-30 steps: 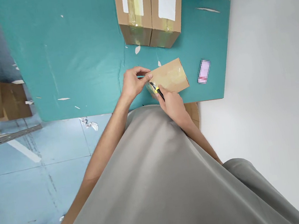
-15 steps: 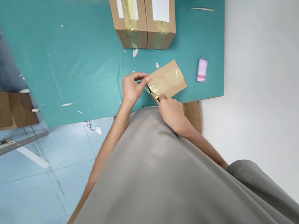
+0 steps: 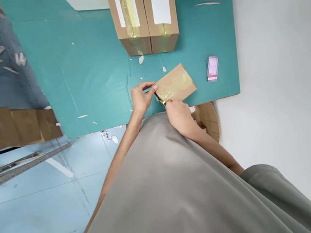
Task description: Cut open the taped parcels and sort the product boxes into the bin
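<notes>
A small brown cardboard box, with clear tape across its top, lies tilted near the front edge of the green table. My left hand grips its left corner, thumb on the top face and fingers behind. In my right hand is a utility knife with a yellow and black body, mostly hidden by the fingers. Its front end points at the box's left end, where the taped edge shows a dark gap. The fingers of the right hand are curled round the handle, close to the box's front side.
Two taped cartons with white labels stand behind the box on the green table. A blurred pink item lies to the right. Paper scraps dot the table. At left are more cardboard and a metal frame; a white wall borders the right.
The camera view has shifted and turned a little, showing more of the left side. Both hands keep their hold; the knife remains at the box's left end.
</notes>
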`<state>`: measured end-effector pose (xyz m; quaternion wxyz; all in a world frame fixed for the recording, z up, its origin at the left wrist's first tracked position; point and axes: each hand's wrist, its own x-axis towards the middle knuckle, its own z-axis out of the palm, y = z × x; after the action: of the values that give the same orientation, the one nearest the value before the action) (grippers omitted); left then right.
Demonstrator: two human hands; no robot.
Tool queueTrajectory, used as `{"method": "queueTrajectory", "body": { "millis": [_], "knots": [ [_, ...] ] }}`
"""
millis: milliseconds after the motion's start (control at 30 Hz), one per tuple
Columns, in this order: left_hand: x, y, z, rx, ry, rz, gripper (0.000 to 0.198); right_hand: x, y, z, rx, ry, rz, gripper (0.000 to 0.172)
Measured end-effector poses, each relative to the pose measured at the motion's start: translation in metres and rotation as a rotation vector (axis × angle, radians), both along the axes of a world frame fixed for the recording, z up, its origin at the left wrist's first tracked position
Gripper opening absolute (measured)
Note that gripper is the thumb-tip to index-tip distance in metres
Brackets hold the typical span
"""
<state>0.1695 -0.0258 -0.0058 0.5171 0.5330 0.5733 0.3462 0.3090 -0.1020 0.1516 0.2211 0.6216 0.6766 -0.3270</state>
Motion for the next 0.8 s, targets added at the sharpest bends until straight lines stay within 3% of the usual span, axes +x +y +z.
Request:
{"method": "queueTrajectory", "body": {
  "millis": [133, 433, 567, 667, 800],
  "knots": [
    [0.001, 0.002, 0.004, -0.006, 0.039, -0.037, 0.031, -0.001, -0.003, 0.001, 0.023, -0.095, -0.175, 0.038],
    [0.004, -0.007, 0.001, 0.036, 0.046, -0.014, 0.029, 0.002, -0.013, 0.008, 0.033, -0.094, -0.178, 0.038],
    [0.006, -0.002, -0.006, 0.077, 0.042, -0.007, 0.035, 0.026, -0.023, 0.015, 0.112, -0.068, -0.246, 0.038],
    [0.006, -0.005, -0.006, 0.102, 0.032, -0.014, 0.046, 0.066, -0.025, 0.001, 0.352, -0.035, -0.412, 0.044],
    [-0.003, -0.029, 0.008, 0.210, 0.083, 0.002, 0.051, 0.121, -0.020, -0.043, 0.622, 0.061, -0.570, 0.052]
  ]
}}
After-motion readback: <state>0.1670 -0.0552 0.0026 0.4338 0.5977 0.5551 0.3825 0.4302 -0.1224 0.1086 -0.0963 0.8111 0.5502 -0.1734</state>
